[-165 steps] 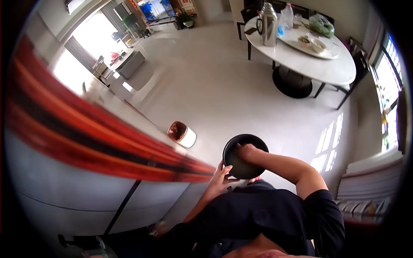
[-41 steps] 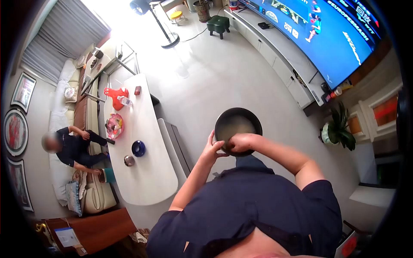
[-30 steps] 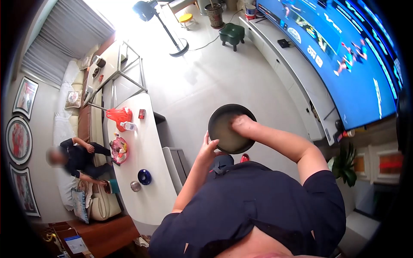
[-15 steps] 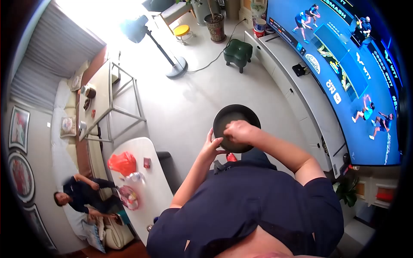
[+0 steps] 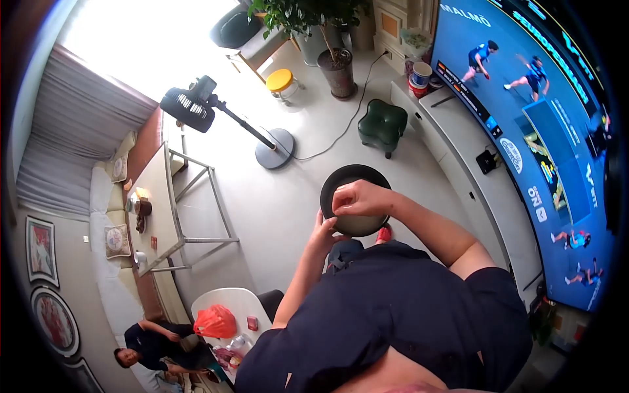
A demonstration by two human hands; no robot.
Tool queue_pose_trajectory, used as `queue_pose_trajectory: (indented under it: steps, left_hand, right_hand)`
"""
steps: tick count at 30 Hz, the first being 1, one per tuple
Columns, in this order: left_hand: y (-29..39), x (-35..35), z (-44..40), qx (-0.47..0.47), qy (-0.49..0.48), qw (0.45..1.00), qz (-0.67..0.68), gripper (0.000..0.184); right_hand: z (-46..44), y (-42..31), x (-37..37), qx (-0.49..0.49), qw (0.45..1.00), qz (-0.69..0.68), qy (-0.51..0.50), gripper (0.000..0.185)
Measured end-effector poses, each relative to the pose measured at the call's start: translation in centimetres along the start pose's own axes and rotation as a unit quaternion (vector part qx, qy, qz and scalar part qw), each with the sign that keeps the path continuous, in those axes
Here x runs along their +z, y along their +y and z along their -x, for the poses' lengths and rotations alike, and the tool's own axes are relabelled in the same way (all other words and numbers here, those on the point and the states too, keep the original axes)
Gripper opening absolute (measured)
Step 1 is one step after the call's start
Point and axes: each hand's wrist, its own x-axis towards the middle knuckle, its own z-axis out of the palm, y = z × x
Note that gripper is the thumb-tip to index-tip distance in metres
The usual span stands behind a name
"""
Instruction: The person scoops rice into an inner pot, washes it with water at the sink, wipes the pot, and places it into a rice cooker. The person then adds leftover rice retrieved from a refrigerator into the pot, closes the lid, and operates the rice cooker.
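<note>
A round dark bowl [image 5: 357, 224] with cloudy liquid in it is in front of my body. My left hand [image 5: 321, 234] holds the bowl by its left side, the thumb near the rim and the other fingers partly hidden beneath. Over the bowl's opening is my right hand [image 5: 360, 198], its fingers curled and pressed together. Whether anything lies between those fingers is too small to make out.
A green stool [image 5: 382, 128], a standing fan [image 5: 190, 105], its cord and a potted plant [image 5: 339, 73] are ahead. The TV cabinet [image 5: 452, 157] runs along the right. At left are a low table [image 5: 226, 298] with a red bag and a seated person [image 5: 157, 347].
The view has moved forward past the low table, towards the fan and stool. My right hand, earlier down inside the bowl, is now higher, over its opening. My left hand still holds the bowl.
</note>
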Motion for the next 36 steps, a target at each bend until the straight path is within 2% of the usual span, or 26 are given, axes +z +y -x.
queue_pose_trajectory:
  steps: [2,3,4,6,7,10,11,14,15,16,18,20,21,22,24,26,28,29,32,34,36]
  left_hand:
    - [2.7,-0.8,-3.6,0.003,0.007,1.000,0.008,0.075]
    - [4.1,-1.4,-5.5,-0.003,0.006,1.000,0.013,0.074]
    - [5.5,-2.1,-7.6,-0.009,0.005,1.000,0.016,0.074]
    - [7.8,-4.1,-12.2,-0.008,0.006,1.000,0.016,0.072]
    - [8.9,-5.3,-15.0,-0.007,-0.002,1.000,0.016,0.070]
    - [13.6,-7.8,-21.4,-0.036,-0.003,0.999,-0.009,0.067]
    - [15.1,-7.9,-23.6,-0.043,-0.002,0.999,-0.014,0.066]
    - [19.5,-9.7,-30.0,-0.076,0.000,0.997,-0.016,0.060]
    - [20.5,-10.5,-32.3,-0.076,0.000,0.997,-0.011,0.055]
    - [21.9,-10.8,-34.5,-0.069,-0.010,0.998,-0.002,0.053]
    - [23.1,-13.0,-40.1,-0.090,0.004,0.996,-0.021,0.072]
    - [24.9,-12.9,-44.4,-0.077,0.026,0.997,-0.005,0.075]
    - [25.7,-13.0,-46.7,-0.068,0.035,0.997,-0.012,0.063]
    - [26.2,-13.0,-48.9,-0.058,0.047,0.997,-0.017,0.052]
    - [27.6,-13.1,-53.3,-0.042,0.054,0.997,-0.029,0.050]
    - [28.7,-13.1,-57.4,-0.053,0.069,0.996,-0.011,0.054]
    - [29.4,-13.7,-61.5,-0.058,0.092,0.994,0.009,0.064]
    - [29.3,-14.0,-63.7,-0.062,0.104,0.992,0.020,0.068]
    - [29.2,-16.0,-70.3,-0.070,0.108,0.991,0.038,0.060]
    - [30.0,-15.8,-73.9,-0.069,0.110,0.991,0.019,0.055]
    - [30.2,-16.5,-77.4,-0.080,0.118,0.990,0.023,0.054]
  right_hand:
    - [-4.2,2.1,-3.0,0.032,0.989,-0.128,-0.066,0.016]
    - [-6.4,5.5,-3.4,0.059,0.996,-0.049,-0.039,0.017]
    - [-8.2,8.6,-3.2,0.037,0.943,0.325,0.057,0.018]
    - [-11.4,9.9,-5.4,0.068,0.987,0.129,0.071,0.014]
    - [-13.4,10.3,-6.4,0.033,0.985,0.140,0.099,0.015]
    - [-19.1,10.2,-10.3,0.107,0.983,0.014,0.149,0.015]
    - [-21.1,11.0,-11.5,0.150,0.971,0.117,0.147,0.014]
    - [-25.5,13.7,-14.1,0.087,0.959,0.145,0.228,0.014]
    - [-26.4,12.3,-15.7,0.080,0.964,0.111,0.230,0.016]
    - [-27.0,11.3,-17.2,0.096,0.972,0.015,0.215,0.016]
    - [-27.3,10.4,-19.6,0.121,0.959,-0.176,0.186,0.017]
    - [-26.2,11.7,-20.9,0.155,0.935,-0.292,0.129,0.018]
    - [-25.3,12.7,-21.3,0.123,0.931,-0.320,0.122,0.019]
    - [-24.3,13.0,-21.8,0.143,0.916,-0.355,0.123,0.018]
    - [-22.5,15.6,-22.0,0.165,0.886,-0.400,0.168,0.018]
    - [-19.8,19.1,-21.5,0.253,0.850,-0.400,0.231,0.019]
    - [-16.9,21.9,-20.5,0.350,0.784,-0.408,0.311,0.019]
    - [-15.2,23.1,-19.8,0.387,0.736,-0.415,0.371,0.019]
    - [-10.1,25.8,-14.4,0.456,0.571,-0.427,0.534,0.017]
    - [-7.8,26.4,-8.9,0.519,0.488,-0.439,0.548,0.016]
    - [-8.3,23.3,-5.0,0.554,0.386,-0.476,0.563,0.018]
